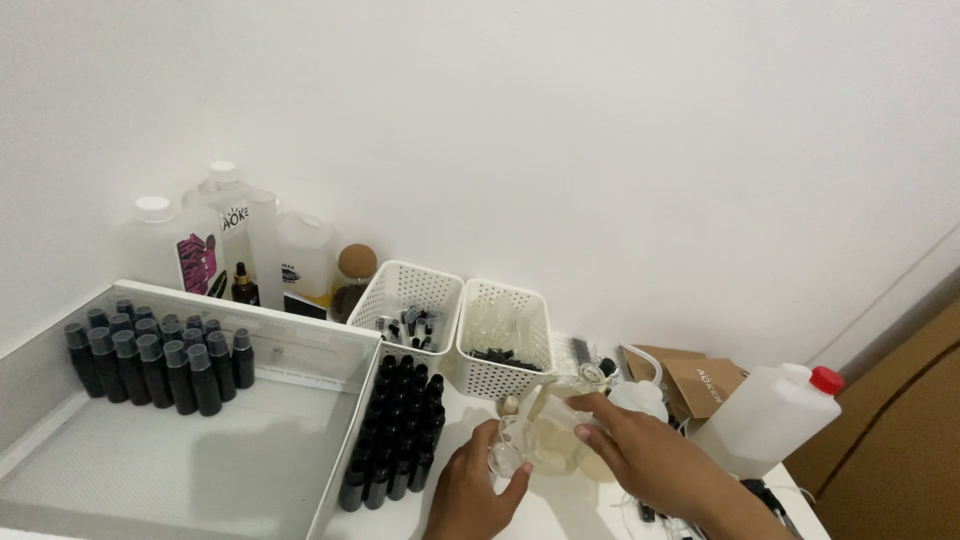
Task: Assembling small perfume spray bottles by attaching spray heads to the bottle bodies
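A small clear bottle [505, 455] is being held by the left hand [470, 495], fingers curled shut around it, at about six o'clock in the head view. A larger clear vessel holding pale yellowish liquid [555, 440] is being gripped and tilted toward it by the right hand [640, 455], fingers closed over its upper side. For a clean pour, the small bottle is best being kept upright and steady against the white table [560, 510], with the lip of the tilted vessel being brought right over the narrow mouth and the tilt being eased slowly — a thin stream is judged safer than a fast one.

At seven o'clock of the hands a block of black-capped dark bottles [395, 430] is standing just beside the work; an elbow could be knocking them. A white tray [330, 400] with more dark bottles [155, 355] is lying at nine o'clock, two white baskets [455, 330] at twelve, and a white jug with a red cap [765, 415] at three o'clock.

Much is being obscured — the mouth of the small bottle and the pouring lip are being blurred by glare on clear material, so whether liquid is flowing cannot be told. Both forearms are being cut off by the lower edge.
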